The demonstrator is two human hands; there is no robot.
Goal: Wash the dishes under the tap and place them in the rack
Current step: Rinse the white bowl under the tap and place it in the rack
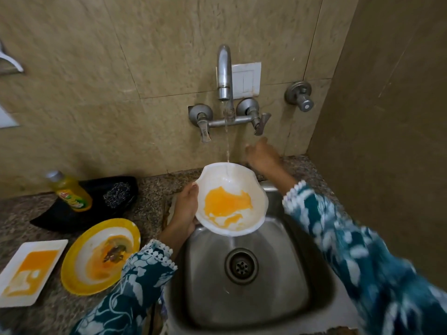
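My left hand (185,209) grips the left rim of a white bowl (227,177) smeared with orange-yellow sauce, holding it tilted over the steel sink (208,281). Water runs from the tap (224,71) into the bowl's far edge and spills off its near edge toward the drain. My right hand (262,154) is raised behind the bowl, just below the right tap handle (261,122), fingers apart and holding nothing. No rack is in view.
On the granite counter to the left lie a yellow-rimmed round plate (79,279) with food scraps and a white rectangular plate (14,296) with orange residue. Behind them a black tray (101,211) holds a dish-soap bottle (70,192) and a steel scrubber (117,194). A wall closes the right side.
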